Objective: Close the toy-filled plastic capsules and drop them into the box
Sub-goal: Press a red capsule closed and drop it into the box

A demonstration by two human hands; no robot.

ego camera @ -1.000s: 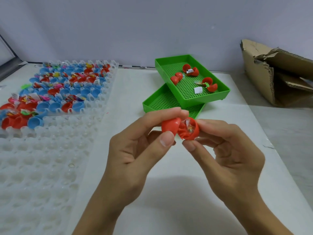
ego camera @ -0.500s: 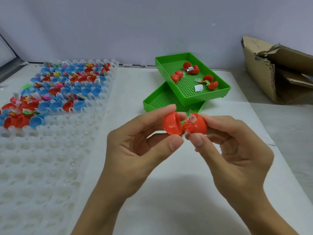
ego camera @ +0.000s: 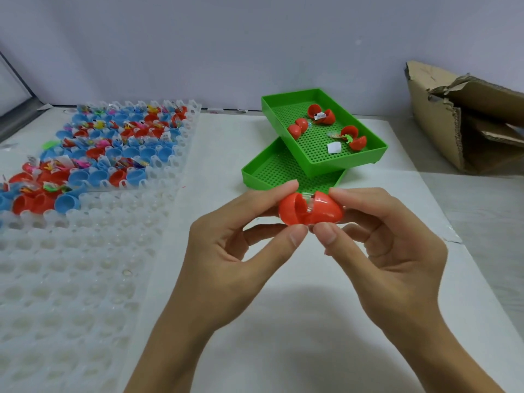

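A red capsule (ego camera: 310, 209) is held up over the near middle of the white surface (ego camera: 283, 321), with its two halves almost shut. One half is pinched by the left hand (ego camera: 226, 251) and the other by the right hand (ego camera: 388, 245), thumbs underneath. It looks light, hard and smooth, so it is best held around the round sides and pushed together gently.

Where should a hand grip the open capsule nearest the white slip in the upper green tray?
Probably by the outer domes of its two halves, coming from above. That capsule lies open on the tray floor with a green toy between the halves, so a pinch across both rounded backs would press them together. The slip lies just left of it, apart.
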